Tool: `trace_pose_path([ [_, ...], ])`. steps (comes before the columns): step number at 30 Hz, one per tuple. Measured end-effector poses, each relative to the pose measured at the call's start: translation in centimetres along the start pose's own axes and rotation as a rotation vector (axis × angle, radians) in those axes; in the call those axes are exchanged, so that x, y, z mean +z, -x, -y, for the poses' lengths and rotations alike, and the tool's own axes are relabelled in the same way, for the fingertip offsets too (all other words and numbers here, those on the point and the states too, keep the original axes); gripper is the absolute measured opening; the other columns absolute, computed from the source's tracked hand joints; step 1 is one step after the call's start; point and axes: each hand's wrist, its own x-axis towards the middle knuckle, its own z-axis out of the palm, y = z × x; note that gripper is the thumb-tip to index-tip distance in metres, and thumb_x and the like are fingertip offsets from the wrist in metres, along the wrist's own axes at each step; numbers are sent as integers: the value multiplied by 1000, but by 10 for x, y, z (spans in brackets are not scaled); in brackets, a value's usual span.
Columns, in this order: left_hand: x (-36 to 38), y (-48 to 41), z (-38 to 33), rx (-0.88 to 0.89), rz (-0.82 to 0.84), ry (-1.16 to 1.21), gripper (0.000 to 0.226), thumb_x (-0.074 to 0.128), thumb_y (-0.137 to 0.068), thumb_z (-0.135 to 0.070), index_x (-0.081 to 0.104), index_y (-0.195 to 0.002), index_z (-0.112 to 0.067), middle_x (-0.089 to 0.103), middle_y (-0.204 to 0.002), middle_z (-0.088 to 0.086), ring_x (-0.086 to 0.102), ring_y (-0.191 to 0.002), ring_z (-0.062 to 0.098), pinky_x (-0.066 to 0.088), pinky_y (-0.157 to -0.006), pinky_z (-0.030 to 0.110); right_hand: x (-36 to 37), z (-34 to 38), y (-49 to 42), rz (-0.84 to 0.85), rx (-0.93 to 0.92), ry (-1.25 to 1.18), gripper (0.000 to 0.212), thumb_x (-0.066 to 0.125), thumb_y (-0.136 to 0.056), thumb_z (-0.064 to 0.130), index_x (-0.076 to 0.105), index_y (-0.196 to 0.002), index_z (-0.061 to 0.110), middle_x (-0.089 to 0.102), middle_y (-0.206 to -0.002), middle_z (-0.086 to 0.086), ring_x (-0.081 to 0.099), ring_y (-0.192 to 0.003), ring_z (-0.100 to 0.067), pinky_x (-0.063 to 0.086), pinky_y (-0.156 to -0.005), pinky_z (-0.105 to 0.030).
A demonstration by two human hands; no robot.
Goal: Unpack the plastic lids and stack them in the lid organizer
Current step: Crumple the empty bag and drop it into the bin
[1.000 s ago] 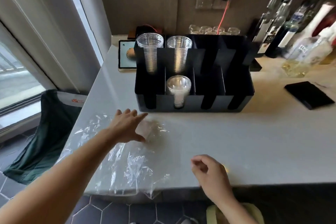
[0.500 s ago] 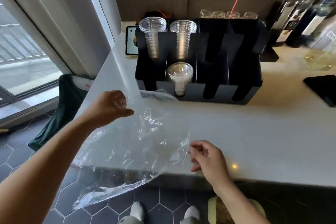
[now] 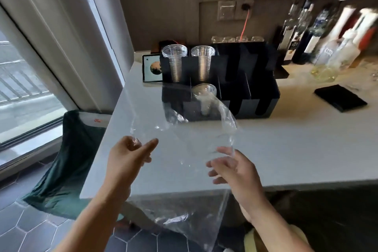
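A clear, empty-looking plastic bag (image 3: 184, 170) hangs in the air above the counter's front edge. My left hand (image 3: 127, 155) pinches its upper left part. My right hand (image 3: 231, 166) has its fingers spread against the bag's right edge; whether it grips the film is unclear. Behind the bag stands the black lid organizer (image 3: 257, 96). A stack of clear dome lids (image 3: 204, 92) sits in its front row, second slot from the left. Two stacks of clear cups (image 3: 174, 61) fill the two back left slots.
The white counter (image 3: 286, 149) runs right. A black flat object (image 3: 340, 97) lies at the right. Several bottles (image 3: 327, 32) line the back right wall. A tablet (image 3: 152, 70) leans left of the organizer. A dark green cloth (image 3: 67, 161) hangs over a chair by the window.
The bag lay flat on the counter under my left hand. My left hand picked it up, my right hand came to its right edge, and both raised it off the counter.
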Motion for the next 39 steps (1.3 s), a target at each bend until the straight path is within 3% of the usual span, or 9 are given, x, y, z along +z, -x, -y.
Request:
trace_pose_path([
  [2, -13, 9, 4, -17, 116, 107, 33, 85, -73, -41, 60, -68, -20, 67, -60, 4, 69, -60, 19, 55, -72, 42, 8, 11, 8, -120, -45, -1, 12, 67, -93, 14, 71, -104, 17, 78, -85, -11, 74, -74, -25, 60, -64, -31],
  [6, -36, 18, 9, 16, 223, 278, 24, 79, -72, -30, 62, -61, -17, 59, -56, 6, 56, -51, 16, 55, -63, 33, 4, 28, 30, -91, -29, 75, 13, 64, -95, 16, 72, -105, 17, 79, -89, -9, 74, -80, -27, 60, -69, -34],
  [14, -37, 32, 3, 65, 248, 296, 25, 74, -86, -22, 60, -71, -9, 63, -55, 6, 60, -47, 19, 50, -51, 31, -9, 75, 46, -46, -108, 69, 68, 81, -73, 41, 55, -133, 22, 78, -108, -8, 75, -92, -28, 63, -78, -36],
  [19, -41, 34, -7, -26, 377, 423, 26, 71, -82, -25, 61, -97, -6, 69, -71, 16, 67, -55, 24, 56, -50, 29, -16, 55, 56, 5, 48, 73, 13, 75, -85, 4, 73, -97, 8, 76, -83, -18, 69, -63, -29, 58, -54, -34],
  [23, -40, 34, -5, -20, 644, 278, 43, 75, -76, -14, 67, -118, -15, 70, -85, 30, 67, -64, 36, 58, -53, 36, -46, 55, 51, -54, 27, -134, 21, 66, -91, 5, 72, -108, 17, 72, -80, -20, 66, -58, -25, 56, -51, -32],
  [27, -8, 30, -2, -3, 614, 318, 37, 68, -80, -7, 70, -116, -17, 68, -72, 17, 55, -47, 24, 49, -44, 29, -83, 51, 46, 12, 68, -196, 36, 57, -95, 5, 67, -122, 28, 70, -72, -19, 66, -57, -25, 55, -52, -33],
  [32, 41, 31, 8, -128, 557, 401, 25, 56, -87, 7, 74, -92, -10, 63, -72, 17, 56, -44, 25, 44, -37, 27, -124, 31, 45, -28, 195, -440, 25, 49, -92, 4, 73, -99, 5, 70, -74, -19, 63, -55, -23, 51, -46, -28],
  [35, 58, 30, 10, -386, 546, 510, 16, 50, -73, -7, 66, -72, -3, 63, -79, 21, 63, -50, 29, 46, -39, 26, -145, 24, 50, 8, 222, -567, 38, 44, -82, 20, 75, -83, 0, 74, -83, -24, 70, -64, -33, 56, -50, -35],
  [39, 72, 28, 13, -452, 626, 504, 51, 45, -89, -48, 72, -81, -5, 74, -94, 18, 73, -78, 40, 58, -63, 40, -168, 17, 50, -29, 274, -391, 56, 55, -89, 57, 78, -78, 7, 75, -86, -19, 72, -72, -32, 56, -59, -38],
])
